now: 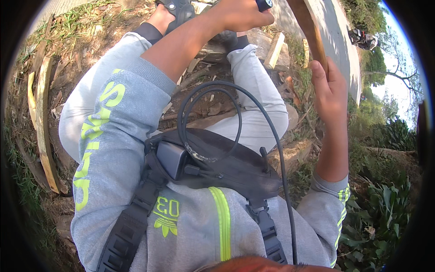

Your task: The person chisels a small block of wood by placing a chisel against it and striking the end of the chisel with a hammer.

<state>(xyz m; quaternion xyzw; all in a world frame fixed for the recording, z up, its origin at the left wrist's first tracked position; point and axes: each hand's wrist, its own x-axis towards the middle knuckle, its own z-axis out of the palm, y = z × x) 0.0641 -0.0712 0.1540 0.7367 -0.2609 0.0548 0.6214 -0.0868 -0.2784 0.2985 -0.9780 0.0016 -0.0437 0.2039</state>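
At the top, my left hand (pixel 242 16) is closed around a short dark cylinder (pixel 264 4) whose round bluish end shows beside the fingers; the rest of it is hidden. To the right, my right hand (pixel 330 86) grips the lower end of a long, curved brown wooden piece (pixel 313 31), its thumb lying along the wood. That piece runs up past the upper edge, so its far end is out of view. The two hands are apart, the left one farther from me.
Across my lap lies a black pouch (pixel 235 158) with a looped black cable (pixel 278 140) and a grey box (pixel 166 158). Split wood strips (pixel 44 122) lie at the left, and a pale wood block (pixel 274 51) lies beyond my knees. A paved road (pixel 337 31) and leafy plants (pixel 380 217) are on the right.
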